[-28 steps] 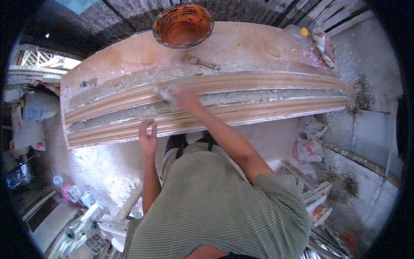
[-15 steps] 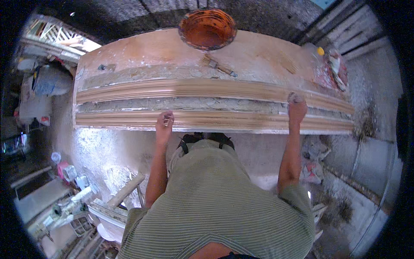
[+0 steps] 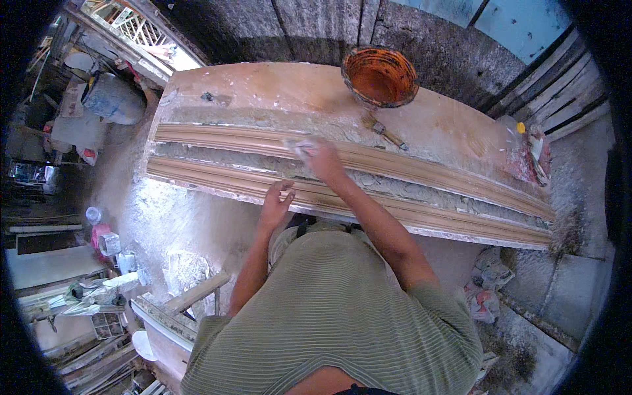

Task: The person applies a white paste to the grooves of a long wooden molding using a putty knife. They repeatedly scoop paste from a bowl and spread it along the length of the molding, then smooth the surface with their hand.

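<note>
Two long tan profiled mouldings lie side by side along a worktable (image 3: 263,82): a far moulding (image 3: 408,168) and a near moulding (image 3: 428,216). My right hand (image 3: 324,161) is closed on a pale crumpled wad (image 3: 300,146), blurred by motion, that looks like a rag. It presses the wad on the far moulding, left of its middle. At the near moulding's front edge is my left hand (image 3: 275,201), its fingers loosely bent and apart with nothing in them. A paintbrush (image 3: 388,133) rests beyond the far moulding.
An orange, dark-stained tub (image 3: 382,79) stands at the table's far edge, against a plank wall (image 3: 447,56). Crumpled plastic (image 3: 536,158) lies at the table's right end. A blue barrel (image 3: 115,99) is off to the left. Timber (image 3: 194,293) leans near my left side.
My right hand has swept left along the far moulding with the wad. My left hand remains by the near moulding. The view has turned, so the table appears slanted and shifted right.
</note>
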`<state>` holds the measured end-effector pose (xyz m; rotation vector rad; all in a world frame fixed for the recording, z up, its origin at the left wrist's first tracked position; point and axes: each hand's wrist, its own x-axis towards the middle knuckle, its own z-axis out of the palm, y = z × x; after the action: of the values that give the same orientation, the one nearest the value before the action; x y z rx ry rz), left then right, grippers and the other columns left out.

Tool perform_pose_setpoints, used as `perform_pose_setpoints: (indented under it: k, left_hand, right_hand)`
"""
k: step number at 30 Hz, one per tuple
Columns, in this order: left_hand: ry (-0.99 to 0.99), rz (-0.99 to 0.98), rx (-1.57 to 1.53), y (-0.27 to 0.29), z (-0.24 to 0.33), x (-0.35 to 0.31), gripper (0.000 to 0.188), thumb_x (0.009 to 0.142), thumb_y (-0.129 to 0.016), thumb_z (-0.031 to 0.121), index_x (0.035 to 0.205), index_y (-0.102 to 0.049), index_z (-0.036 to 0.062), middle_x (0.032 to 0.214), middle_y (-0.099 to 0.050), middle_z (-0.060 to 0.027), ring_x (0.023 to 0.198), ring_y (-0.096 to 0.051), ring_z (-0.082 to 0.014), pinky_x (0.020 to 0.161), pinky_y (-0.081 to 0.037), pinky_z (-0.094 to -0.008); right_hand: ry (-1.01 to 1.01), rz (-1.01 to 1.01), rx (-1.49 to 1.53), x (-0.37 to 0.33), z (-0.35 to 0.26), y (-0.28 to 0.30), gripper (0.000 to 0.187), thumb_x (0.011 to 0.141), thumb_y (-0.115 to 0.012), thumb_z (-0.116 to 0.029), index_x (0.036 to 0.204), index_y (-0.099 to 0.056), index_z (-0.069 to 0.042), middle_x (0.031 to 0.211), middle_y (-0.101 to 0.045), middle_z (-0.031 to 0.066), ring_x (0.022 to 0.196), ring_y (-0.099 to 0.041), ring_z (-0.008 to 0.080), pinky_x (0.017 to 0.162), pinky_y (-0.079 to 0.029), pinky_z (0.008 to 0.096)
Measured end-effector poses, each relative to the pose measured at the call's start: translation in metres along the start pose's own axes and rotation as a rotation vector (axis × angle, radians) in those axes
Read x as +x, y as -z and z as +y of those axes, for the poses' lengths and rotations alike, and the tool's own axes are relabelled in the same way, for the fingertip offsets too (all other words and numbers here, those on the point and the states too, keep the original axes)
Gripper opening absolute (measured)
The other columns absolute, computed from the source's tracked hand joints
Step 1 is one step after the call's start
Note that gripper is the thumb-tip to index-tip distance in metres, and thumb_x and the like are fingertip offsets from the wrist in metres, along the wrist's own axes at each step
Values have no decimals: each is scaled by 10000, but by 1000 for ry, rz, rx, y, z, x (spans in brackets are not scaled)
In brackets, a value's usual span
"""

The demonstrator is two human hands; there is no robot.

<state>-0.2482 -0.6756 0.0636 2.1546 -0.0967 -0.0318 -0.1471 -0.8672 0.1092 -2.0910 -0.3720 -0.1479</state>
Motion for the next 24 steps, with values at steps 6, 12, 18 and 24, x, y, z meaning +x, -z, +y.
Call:
perform_pose_setpoints:
  k: [6, 12, 18, 24]
  left_hand:
    - [94, 11, -68, 57, -51, -1, 304, 855, -663, 132, 1143, -608, 52, 1116, -637, -115, 1031, -591, -275, 912, -451, -388]
    - [156, 43, 17, 89, -93, -27, 284, 847, -665, 128, 1113, -616, 42, 1094, -633, -134, 1046, -572, -307, 931, -431, -414]
    - [-24, 220, 25, 99, -127, -4, 254, 820, -689, 109, 1059, -632, 47, 1040, -626, -144, 1025, -559, -330, 938, -412, -426]
    - [13, 300, -95, 88, -133, 16, 215, 827, -660, 58, 1041, -636, 43, 1005, -629, -137, 984, -580, -312, 934, -417, -410]
  right_hand:
    - [198, -50, -281, 103, -13, -143, 168, 823, -609, -91, 972, -655, -30, 914, -616, 191, 871, -639, 367, 772, -534, 443]
    - [-9, -264, -522, 140, -29, -172, 147, 809, -577, -85, 860, -684, 1, 888, -652, 231, 864, -678, 350, 775, -564, 465]
    - [71, -206, -819, 111, 17, -56, 227, 841, -512, -128, 964, -657, -4, 903, -672, 231, 839, -667, 385, 756, -532, 511]
    - [84, -330, -623, 103, -27, -58, 244, 837, -537, -204, 863, -660, 5, 901, -659, 243, 843, -656, 393, 752, -507, 521]
